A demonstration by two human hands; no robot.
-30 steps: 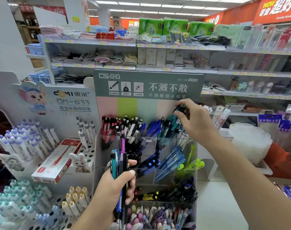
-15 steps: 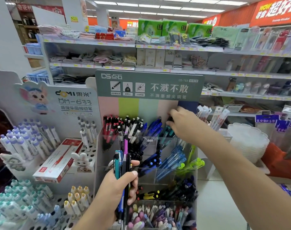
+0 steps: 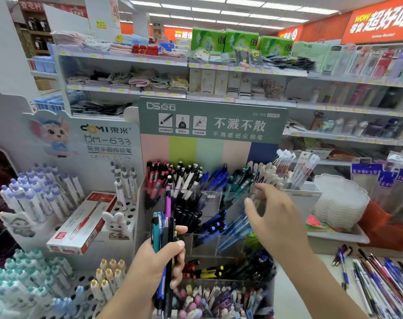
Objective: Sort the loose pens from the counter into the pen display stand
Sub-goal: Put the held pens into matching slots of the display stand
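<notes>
Left hand (image 3: 160, 261) is gripping a bundle of pens (image 3: 164, 236) upright before the pen display stand (image 3: 209, 203). Right hand (image 3: 272, 217) is hovering, fingers spread, holding nothing. Loose pens (image 3: 380, 279) are lying on the surface (image 3: 311, 284).

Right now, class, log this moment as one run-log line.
left hand: grips bundle of pens | right hand: open, empty, beside pen display stand | loose pens: on counter

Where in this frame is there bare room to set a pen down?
Bare counter lies between the pen display stand and the loose pens. The stand's clear middle compartments look nearly empty. Its top row and bottom bin are crowded.
</notes>
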